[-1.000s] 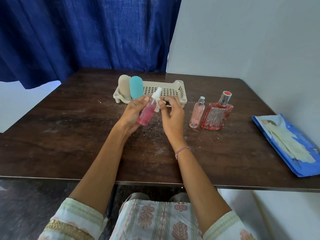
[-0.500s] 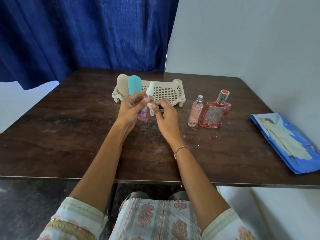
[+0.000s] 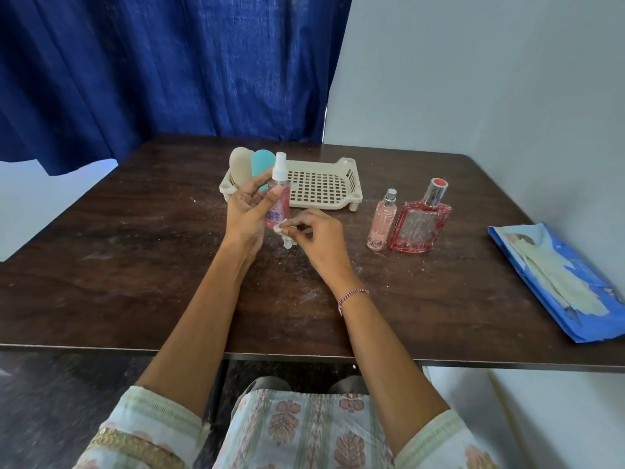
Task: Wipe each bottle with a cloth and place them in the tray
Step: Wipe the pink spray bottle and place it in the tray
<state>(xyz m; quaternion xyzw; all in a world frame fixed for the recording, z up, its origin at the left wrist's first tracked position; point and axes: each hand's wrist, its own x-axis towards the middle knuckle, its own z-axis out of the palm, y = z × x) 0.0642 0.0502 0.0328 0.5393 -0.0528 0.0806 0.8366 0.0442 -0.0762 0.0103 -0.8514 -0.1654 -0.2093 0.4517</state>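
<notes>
My left hand (image 3: 248, 211) holds a pink spray bottle (image 3: 280, 194) with a white cap upright, just in front of the cream slotted tray (image 3: 338, 187). My right hand (image 3: 318, 240) pinches a small white cloth (image 3: 285, 233) against the bottle's lower end. In the tray's left end stand a cream bottle (image 3: 239, 164) and a teal bottle (image 3: 262, 164). To the right of the tray, on the table, stand a slim pink spray bottle (image 3: 381, 220) and a red square perfume bottle (image 3: 419, 221).
The dark wooden table (image 3: 135, 265) has white specks around the hands. A blue packet of wipes (image 3: 558, 282) lies near the right edge. A blue curtain hangs behind the table, with a grey wall to the right.
The pink spray bottle has gone from tilted to upright in my left hand. My right hand with the cloth has slid down from near the cap to the bottle's lower end.
</notes>
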